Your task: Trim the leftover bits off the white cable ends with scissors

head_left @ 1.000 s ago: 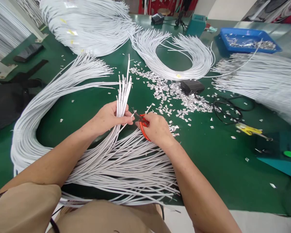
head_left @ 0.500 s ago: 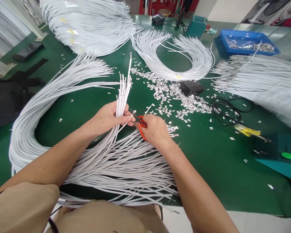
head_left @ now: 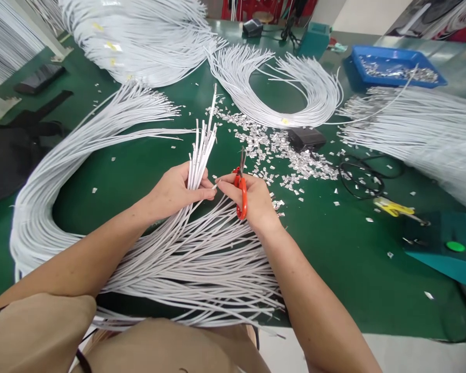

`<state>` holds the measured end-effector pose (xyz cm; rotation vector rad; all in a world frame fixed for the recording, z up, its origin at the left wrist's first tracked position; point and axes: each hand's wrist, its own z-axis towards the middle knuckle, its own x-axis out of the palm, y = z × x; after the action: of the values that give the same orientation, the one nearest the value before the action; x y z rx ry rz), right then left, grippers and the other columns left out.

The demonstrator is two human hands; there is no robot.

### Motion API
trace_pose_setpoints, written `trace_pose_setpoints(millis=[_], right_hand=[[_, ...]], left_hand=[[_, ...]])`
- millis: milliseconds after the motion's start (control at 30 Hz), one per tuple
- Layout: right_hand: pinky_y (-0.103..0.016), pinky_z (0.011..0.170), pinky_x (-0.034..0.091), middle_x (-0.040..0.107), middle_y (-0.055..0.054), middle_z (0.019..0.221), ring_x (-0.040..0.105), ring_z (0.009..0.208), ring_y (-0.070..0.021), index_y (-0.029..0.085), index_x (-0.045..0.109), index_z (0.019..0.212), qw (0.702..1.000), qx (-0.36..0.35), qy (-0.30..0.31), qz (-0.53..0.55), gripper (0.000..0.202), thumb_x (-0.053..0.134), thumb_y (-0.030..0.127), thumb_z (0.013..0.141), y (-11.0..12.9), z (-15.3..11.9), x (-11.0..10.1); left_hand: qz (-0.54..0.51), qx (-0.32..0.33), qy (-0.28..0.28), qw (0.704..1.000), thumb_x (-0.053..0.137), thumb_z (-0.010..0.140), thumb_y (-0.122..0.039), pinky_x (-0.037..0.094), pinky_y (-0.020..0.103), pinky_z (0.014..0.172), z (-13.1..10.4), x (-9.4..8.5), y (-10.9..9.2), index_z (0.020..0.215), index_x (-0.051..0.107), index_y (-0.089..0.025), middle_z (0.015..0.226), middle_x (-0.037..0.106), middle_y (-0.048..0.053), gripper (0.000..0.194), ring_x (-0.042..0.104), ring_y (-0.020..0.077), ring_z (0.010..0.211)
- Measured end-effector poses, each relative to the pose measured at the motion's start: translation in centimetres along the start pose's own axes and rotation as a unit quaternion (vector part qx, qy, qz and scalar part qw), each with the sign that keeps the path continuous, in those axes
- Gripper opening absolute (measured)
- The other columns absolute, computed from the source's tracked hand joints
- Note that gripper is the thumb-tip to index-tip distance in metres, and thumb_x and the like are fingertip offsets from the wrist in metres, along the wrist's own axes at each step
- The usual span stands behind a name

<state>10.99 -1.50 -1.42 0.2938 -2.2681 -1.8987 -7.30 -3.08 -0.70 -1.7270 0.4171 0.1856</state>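
Observation:
My left hand [head_left: 184,186] is closed round a bunch of white cables [head_left: 202,150], whose ends stand up above the fist. Between its thumb and fingertips the tip of one cable [head_left: 215,187] sticks out to the right. My right hand [head_left: 252,197] holds orange-handled scissors [head_left: 241,194] in its palm, the blades pointing up and away. Its thumb and forefinger pinch at that same cable tip, close to my left fingers. Below both hands, a long bundle of white cables [head_left: 202,259] fans out across the green table.
Small silvery scraps [head_left: 272,150] lie scattered beyond my right hand, around a black box [head_left: 306,139]. More cable coils [head_left: 314,111] lie behind. A blue tray [head_left: 398,83] holds silvery pieces. At right are yellow-handled pliers [head_left: 394,207] and a teal machine [head_left: 446,248].
The scissors have come away from the cable and swung upright in my right hand. My right fingertips have moved in to pinch the cable tip; the held bunch has tilted slightly right.

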Motion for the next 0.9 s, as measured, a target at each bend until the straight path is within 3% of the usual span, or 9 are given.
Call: trace_pose_setpoints(millis=[133,300,400,533,633,767,900], right_hand=[[-0.027,0.072,0.044,0.069,0.000,0.075,0.056,0.068,-0.0109,0.018,0.073,0.073,0.999,0.020,0.013,0.048,0.012,0.071,0.029,0.069,-0.3,0.2,0.0],[-0.027,0.072,0.044,0.066,0.002,0.069,0.057,0.068,-0.0109,0.018,0.073,0.073,0.994,0.040,0.032,0.098,0.009,0.071,0.026,0.069,-0.4,0.3,0.0],[-0.027,0.070,0.043,0.064,0.002,0.068,0.054,0.066,-0.0106,0.017,0.073,0.072,0.994,0.041,0.047,0.090,0.010,0.072,0.027,0.069,-0.2,0.3,-0.1],[-0.026,0.068,0.042,0.065,0.000,0.072,0.051,0.065,-0.0102,0.017,0.071,0.068,0.999,0.012,-0.020,0.047,0.018,0.070,0.035,0.073,0.1,0.2,-0.5],[-0.026,0.066,0.041,0.065,0.001,0.072,0.051,0.065,-0.0105,0.017,0.071,0.069,1.000,0.008,-0.012,0.018,0.015,0.070,0.032,0.072,0.3,0.0,-0.6],[-0.025,0.064,0.040,0.062,0.003,0.069,0.051,0.065,-0.0102,0.017,0.071,0.072,1.000,0.009,0.008,-0.017,0.011,0.068,0.027,0.071,0.2,0.0,-0.3],[-0.026,0.060,0.036,0.056,0.004,0.062,0.045,0.060,-0.0097,0.016,0.067,0.067,0.996,0.000,-0.056,-0.076,0.016,0.068,0.032,0.072,-0.7,0.6,-0.7]], left_hand=[[0.028,0.009,0.003,1.000,0.078,0.070,-0.036,0.050,0.036,0.077,0.0,-0.1,-0.2,0.084,0.059,-0.019,0.085,0.072,0.003,0.029,0.066,0.0203,0.079],[-0.136,-0.038,0.082,0.987,0.074,0.077,-0.033,0.051,0.032,0.070,0.0,0.0,-0.3,0.086,0.054,-0.019,0.078,0.070,0.002,0.026,0.069,0.0193,0.076],[-0.175,-0.044,0.112,0.977,0.075,0.076,-0.033,0.050,0.030,0.066,0.0,0.0,-0.1,0.085,0.054,-0.019,0.077,0.069,0.001,0.027,0.068,0.0179,0.074],[-0.146,-0.040,0.070,0.986,0.082,0.068,-0.029,0.048,0.029,0.071,0.1,0.1,0.0,0.085,0.052,-0.019,0.073,0.067,-0.002,0.037,0.064,0.0148,0.073],[-0.114,-0.031,0.047,0.992,0.084,0.066,-0.028,0.046,0.028,0.068,0.2,0.1,0.1,0.084,0.051,-0.019,0.073,0.065,-0.004,0.039,0.058,0.0115,0.067],[-0.131,-0.021,0.056,0.990,0.081,0.069,-0.028,0.048,0.029,0.068,0.2,0.2,0.5,0.084,0.051,-0.018,0.074,0.066,-0.003,0.035,0.062,0.0134,0.070],[-0.131,-0.031,0.074,0.988,0.081,0.071,-0.029,0.052,0.031,0.074,0.2,-0.4,0.5,0.091,0.057,-0.018,0.081,0.068,-0.001,0.033,0.066,0.0157,0.079]])
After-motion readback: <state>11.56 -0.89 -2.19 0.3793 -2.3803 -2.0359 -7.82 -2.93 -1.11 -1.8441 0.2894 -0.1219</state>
